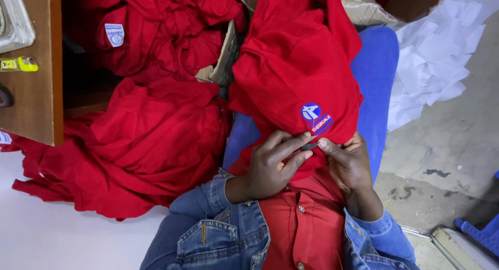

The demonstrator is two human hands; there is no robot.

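A red shirt with a round blue and white embroidered badge lies bunched over my lap. My left hand and my right hand both pinch the cloth just under the badge. A small dark tool shows between my fingertips; which hand holds it I cannot tell. My sleeves are blue denim and I wear a red buttoned shirt.
A heap of red shirts lies at my left, some spilling from a cardboard box. A wooden table edge stands at far left. White paper scraps cover the concrete floor at right. Blue seat beneath.
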